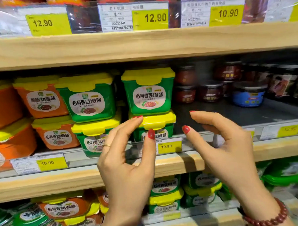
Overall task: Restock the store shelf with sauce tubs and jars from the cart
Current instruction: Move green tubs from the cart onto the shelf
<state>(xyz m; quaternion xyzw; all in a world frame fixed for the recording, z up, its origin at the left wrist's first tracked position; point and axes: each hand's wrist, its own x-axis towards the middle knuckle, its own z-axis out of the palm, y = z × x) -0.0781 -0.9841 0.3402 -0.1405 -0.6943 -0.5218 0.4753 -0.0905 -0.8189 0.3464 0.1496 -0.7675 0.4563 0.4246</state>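
Note:
Two green sauce tubs with yellow lids are stacked at the middle shelf's front, the upper one (149,92) on the lower one (160,121). My left hand (127,165) is raised in front of the lower tub's left side, fingers loosely curved, index tip at the lid's edge and thumb before its label. Whether it touches the tub I cannot tell. My right hand (224,147) hovers just right of the stack, fingers loosely curved, holding nothing, clear of the tub. Small dark sauce jars (211,92) and a blue-labelled jar (248,95) stand further back on the right.
A second stack of green tubs (90,102) and orange tubs (42,99) fill the shelf's left. Bare dark shelf floor (231,113) lies right of the stack. A wooden shelf board (141,44) hangs close above. The shelf below (45,184) holds more tubs (165,200).

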